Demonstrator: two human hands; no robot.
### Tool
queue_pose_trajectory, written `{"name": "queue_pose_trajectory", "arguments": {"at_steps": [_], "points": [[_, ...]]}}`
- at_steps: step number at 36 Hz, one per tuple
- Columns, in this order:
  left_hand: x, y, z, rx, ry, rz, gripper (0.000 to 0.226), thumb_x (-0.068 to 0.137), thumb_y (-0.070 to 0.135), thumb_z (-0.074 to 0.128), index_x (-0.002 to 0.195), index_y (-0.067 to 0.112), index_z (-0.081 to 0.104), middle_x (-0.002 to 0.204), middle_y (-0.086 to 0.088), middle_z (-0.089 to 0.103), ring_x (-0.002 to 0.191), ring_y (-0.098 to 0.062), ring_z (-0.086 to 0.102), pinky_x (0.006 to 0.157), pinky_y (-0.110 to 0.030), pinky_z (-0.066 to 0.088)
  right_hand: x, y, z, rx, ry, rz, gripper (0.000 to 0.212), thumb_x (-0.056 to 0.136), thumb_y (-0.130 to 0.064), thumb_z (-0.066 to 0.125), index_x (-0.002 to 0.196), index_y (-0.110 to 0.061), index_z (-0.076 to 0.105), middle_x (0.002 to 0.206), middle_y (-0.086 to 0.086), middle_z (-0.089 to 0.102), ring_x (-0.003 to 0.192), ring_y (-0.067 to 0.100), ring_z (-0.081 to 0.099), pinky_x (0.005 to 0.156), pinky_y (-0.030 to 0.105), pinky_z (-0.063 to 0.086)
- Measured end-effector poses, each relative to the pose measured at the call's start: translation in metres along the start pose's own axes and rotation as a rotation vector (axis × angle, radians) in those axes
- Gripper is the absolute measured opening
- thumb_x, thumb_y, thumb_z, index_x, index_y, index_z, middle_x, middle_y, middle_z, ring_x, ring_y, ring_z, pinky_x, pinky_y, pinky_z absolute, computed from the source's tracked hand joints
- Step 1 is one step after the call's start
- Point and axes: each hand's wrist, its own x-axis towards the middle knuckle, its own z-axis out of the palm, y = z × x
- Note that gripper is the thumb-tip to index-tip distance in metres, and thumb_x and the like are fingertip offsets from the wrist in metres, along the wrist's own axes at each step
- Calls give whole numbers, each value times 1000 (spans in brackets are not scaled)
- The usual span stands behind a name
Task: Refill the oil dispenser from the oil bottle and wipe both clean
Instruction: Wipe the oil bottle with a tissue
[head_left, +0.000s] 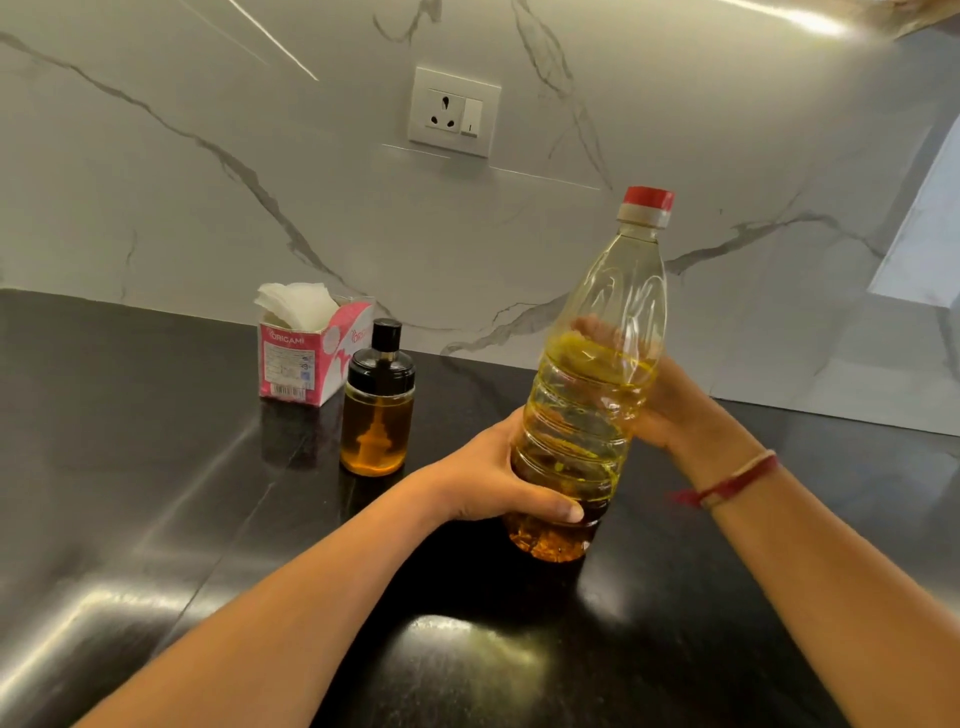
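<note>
We have the bottle (587, 395) in both hands over the counter (156, 519), leaning a little to the right; whether its base touches the counter we cannot tell. Our left hand (498, 478) wraps the lower ribs, thumb curled across the front. Our right hand (670, 410) grips mid-height from behind, its fingers showing through the plastic. The red cap (648, 200) is on, and oil fills roughly the lower half. The dispenser (378, 410) stands upright to the left, apart from the bottle, black lid on and part full, just in front of the tissue box (306, 358). We judge uncapping comes first: we should stand the bottle upright, hold it low with the left and let the right twist the cap. Soft plastic dents, so we squeeze lightly.
</note>
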Motion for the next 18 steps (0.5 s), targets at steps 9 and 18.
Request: {"name": "queue_pose_trajectory", "arguments": {"at_steps": [9, 18], "points": [[-1, 2, 0, -16, -21, -3, 68, 77, 8, 82, 121, 45, 46, 111, 28, 68, 107, 8, 62, 78, -5, 48, 19, 4, 6, 72, -280, 211, 71, 84, -63, 50, 113, -1, 68, 93, 23, 66, 84, 34, 67, 73, 48, 58], [0, 0, 0, 1, 0, -9, 73, 76, 10, 84, 130, 37, 44, 121, 13, 66, 110, 2, 63, 83, -11, 51, 8, 2, -20, 45, -326, 104, 77, 82, -66, 43, 134, -9, 54, 126, 19, 61, 115, 36, 59, 91, 49, 52]]}}
